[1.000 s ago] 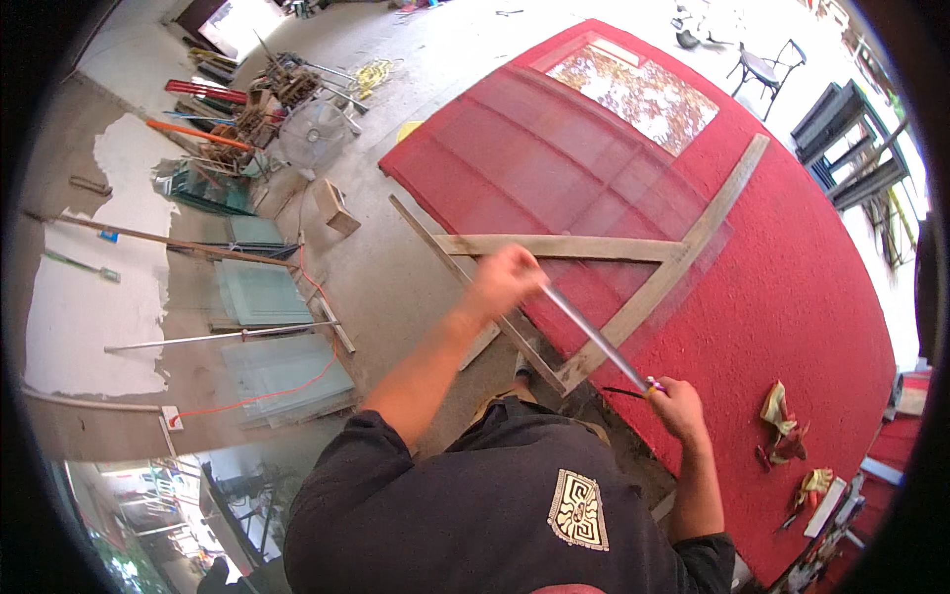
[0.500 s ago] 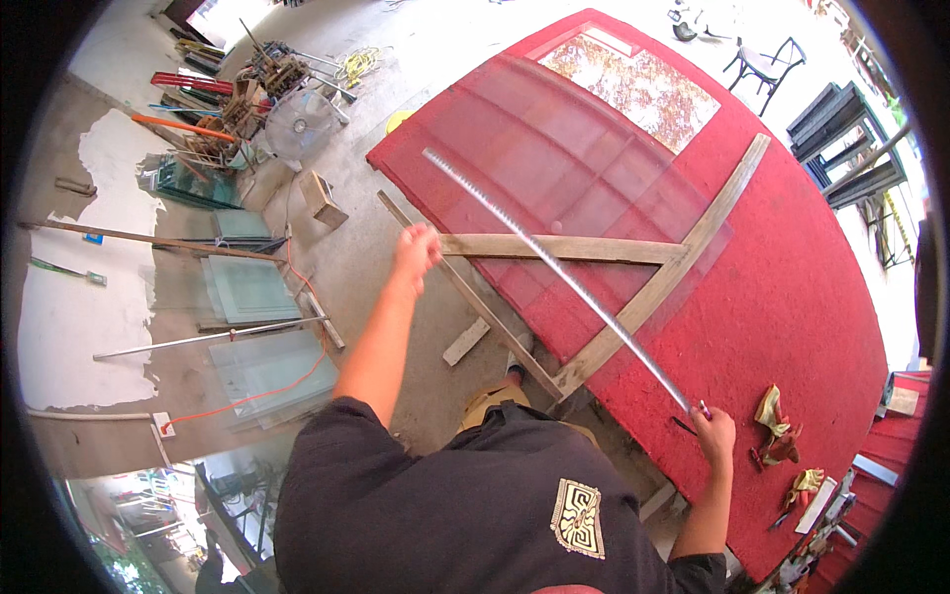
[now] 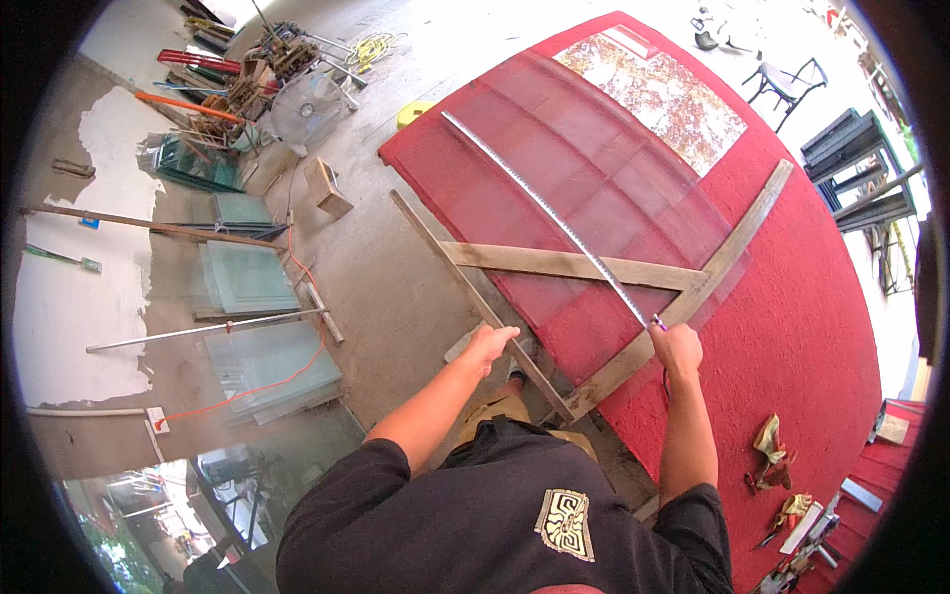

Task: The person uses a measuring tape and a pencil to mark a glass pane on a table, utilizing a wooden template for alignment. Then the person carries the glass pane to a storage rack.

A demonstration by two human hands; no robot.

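Observation:
My right hand (image 3: 677,348) grips the near end of a long metal measuring tape (image 3: 549,211) that stretches away across a large clear glass sheet (image 3: 594,188) lying on a red carpet (image 3: 811,327). Wooden battens (image 3: 564,263) lie crossed under the glass. My left hand (image 3: 490,346) is empty with fingers loosely apart, hovering over a long thin wooden strip (image 3: 475,297) at the near edge of the glass. The tape's far end reaches the sheet's far left edge.
Stacked glass panes (image 3: 247,277) lean against the left wall with a metal rod (image 3: 203,332) and an orange cable (image 3: 277,366). A fan (image 3: 302,104), tools and scrap sit at the top left. A chair (image 3: 787,79) stands far right; gloves (image 3: 767,450) lie on the carpet.
My left hand let go of the tape and drew back toward me. The tape now lies extended across the glass, and my right hand moved up to the batten with its end.

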